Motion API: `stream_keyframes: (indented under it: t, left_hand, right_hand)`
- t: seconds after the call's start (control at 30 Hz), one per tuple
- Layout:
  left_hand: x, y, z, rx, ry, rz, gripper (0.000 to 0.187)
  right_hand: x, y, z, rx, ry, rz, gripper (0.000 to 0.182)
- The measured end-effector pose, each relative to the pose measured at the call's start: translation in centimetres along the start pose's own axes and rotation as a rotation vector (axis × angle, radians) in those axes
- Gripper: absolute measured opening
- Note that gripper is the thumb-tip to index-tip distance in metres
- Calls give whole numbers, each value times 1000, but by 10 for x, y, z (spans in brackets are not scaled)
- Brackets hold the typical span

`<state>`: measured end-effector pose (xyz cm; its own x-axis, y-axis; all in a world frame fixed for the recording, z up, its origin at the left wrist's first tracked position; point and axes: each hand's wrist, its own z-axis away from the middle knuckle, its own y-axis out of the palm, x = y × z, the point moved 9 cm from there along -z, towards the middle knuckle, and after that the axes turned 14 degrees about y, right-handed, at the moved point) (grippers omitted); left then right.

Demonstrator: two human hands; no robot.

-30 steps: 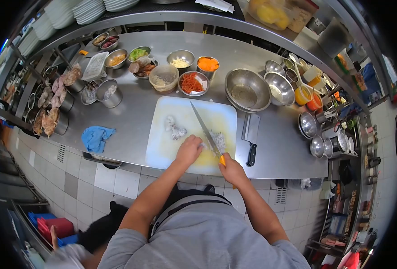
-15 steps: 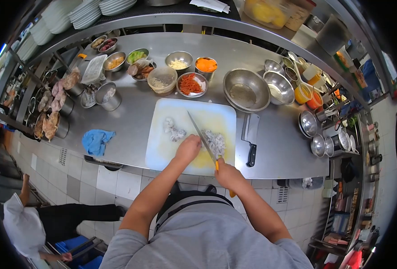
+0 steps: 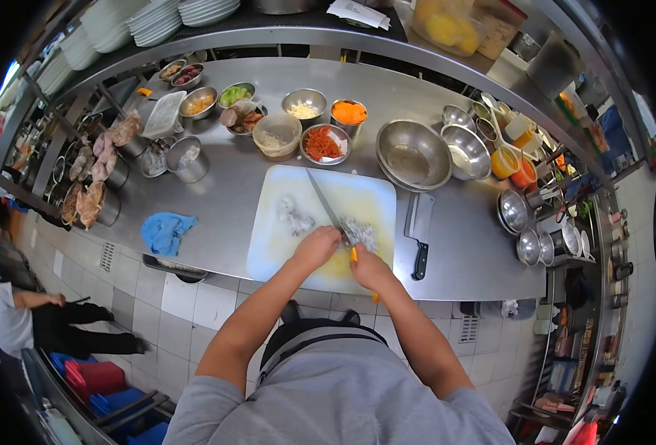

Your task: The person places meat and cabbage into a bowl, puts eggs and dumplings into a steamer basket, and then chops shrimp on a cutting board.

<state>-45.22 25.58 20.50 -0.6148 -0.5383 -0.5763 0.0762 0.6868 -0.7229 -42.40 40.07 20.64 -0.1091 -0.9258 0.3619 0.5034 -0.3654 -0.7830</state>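
My right hand (image 3: 372, 270) is closed around the yellow handle of a long kitchen knife (image 3: 322, 194). The blade points forward and left across a white cutting board (image 3: 267, 261). Close against the blade's left side, near the handle end, my left hand (image 3: 320, 247) has its fingers curled; what they hold, if anything, is hidden. Finely chopped pale grey food (image 3: 363, 233) lies to the right of the blade, partly covered by my hands. Larger pale chunks of the same look (image 3: 292, 218) sit on the board's left half. A black-handled cleaver (image 3: 420, 222) rests just right of the board.
Beyond the board stand bowls of shredded carrot (image 3: 323, 144), orange pieces (image 3: 349, 113) and chopped pale food (image 3: 303, 108). Large steel bowls (image 3: 415, 156) are at right. A blue cloth (image 3: 166, 233) lies left. Another person (image 3: 46, 319) stands at lower left.
The knife and my right hand have moved forward, bringing that hand closer to my left. The other person has shifted further left and back. The whole view has moved slightly.
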Motion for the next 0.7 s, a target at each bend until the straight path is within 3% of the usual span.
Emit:
stream_keyframes:
  t: [0.1,0.27,0.4,0.7]
  left_hand:
    - [-1,-16,15,-131,-106,96,11]
    - [7,-9,21,-114,-176,-17,13]
    - [6,-3,13,-56,-187,-74,11]
    - [0,-12,12,-48,-103,24,6]
  right_hand:
    - [5,-19,33,42,-22,7,39]
    - [0,-6,72,132,100,30,40]
    - [-9,28,54,96,155,24,40]
    - [7,3,6,-1,8,-24,37]
